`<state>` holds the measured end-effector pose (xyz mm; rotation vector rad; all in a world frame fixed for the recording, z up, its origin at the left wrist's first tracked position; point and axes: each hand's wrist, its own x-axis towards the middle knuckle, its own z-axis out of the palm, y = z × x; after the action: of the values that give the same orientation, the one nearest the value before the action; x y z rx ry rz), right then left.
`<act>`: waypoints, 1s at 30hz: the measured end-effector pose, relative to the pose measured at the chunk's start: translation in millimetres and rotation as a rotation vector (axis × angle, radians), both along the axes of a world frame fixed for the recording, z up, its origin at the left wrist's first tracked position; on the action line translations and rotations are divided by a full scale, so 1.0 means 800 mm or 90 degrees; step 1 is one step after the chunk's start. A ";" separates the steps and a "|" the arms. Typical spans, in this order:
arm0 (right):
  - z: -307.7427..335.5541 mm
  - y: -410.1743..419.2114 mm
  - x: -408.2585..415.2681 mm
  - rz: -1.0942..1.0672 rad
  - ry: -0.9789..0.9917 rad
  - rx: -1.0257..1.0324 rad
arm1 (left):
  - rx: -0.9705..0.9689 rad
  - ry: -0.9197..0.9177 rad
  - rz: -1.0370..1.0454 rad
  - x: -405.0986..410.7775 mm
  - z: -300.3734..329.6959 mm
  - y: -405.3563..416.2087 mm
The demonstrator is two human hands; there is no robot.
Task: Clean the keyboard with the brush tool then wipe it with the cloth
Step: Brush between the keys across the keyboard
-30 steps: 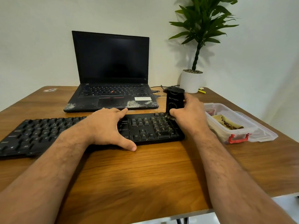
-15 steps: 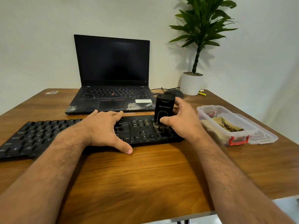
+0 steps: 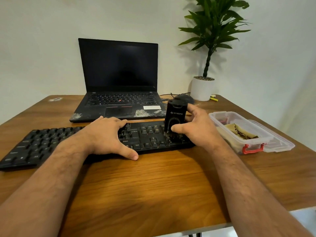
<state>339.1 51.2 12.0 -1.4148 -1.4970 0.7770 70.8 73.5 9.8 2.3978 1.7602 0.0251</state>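
Note:
A long black keyboard point(image 3: 42, 144) lies across the wooden desk point(image 3: 153, 185). My left hand point(image 3: 109, 135) rests flat on its middle, fingers spread, thumb at the front edge. My right hand point(image 3: 196, 129) grips a black brush tool point(image 3: 174, 117) upright, with its bristles down on the number pad at the keyboard's right end. A tan cloth point(image 3: 242, 132) lies folded in a clear plastic box point(image 3: 256, 144) to the right of the keyboard.
An open black laptop point(image 3: 118, 79) with a dark screen stands behind the keyboard. A potted plant in a white pot point(image 3: 202, 88) sits at the back right, with a dark mouse point(image 3: 184, 98) and cable beside it. The box's lid point(image 3: 280, 142) lies on its right.
My right hand has swept the brush tool leftward and toward me over the number pad, then held it there. My left hand stays on the keyboard.

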 end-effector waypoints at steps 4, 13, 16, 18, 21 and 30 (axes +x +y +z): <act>0.003 -0.002 0.014 -0.034 -0.007 0.016 | 0.001 -0.013 -0.003 0.001 -0.001 0.000; 0.001 -0.014 0.009 0.089 -0.016 0.015 | 0.008 -0.018 0.003 0.001 -0.002 0.000; 0.005 -0.017 0.020 0.054 -0.006 0.032 | 0.008 -0.019 0.008 0.002 -0.002 -0.003; 0.005 -0.019 0.004 0.095 -0.007 0.037 | 0.006 -0.019 0.006 0.002 -0.001 -0.002; -0.001 -0.018 -0.019 0.167 -0.045 0.047 | 0.009 -0.025 0.002 0.000 0.000 0.001; 0.003 -0.027 -0.021 0.217 -0.111 0.105 | 0.002 -0.024 0.007 0.003 0.001 -0.001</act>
<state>322.3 29.8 14.4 -1.1423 -1.9237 0.7265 72.9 72.7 10.5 2.3746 1.7578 0.0730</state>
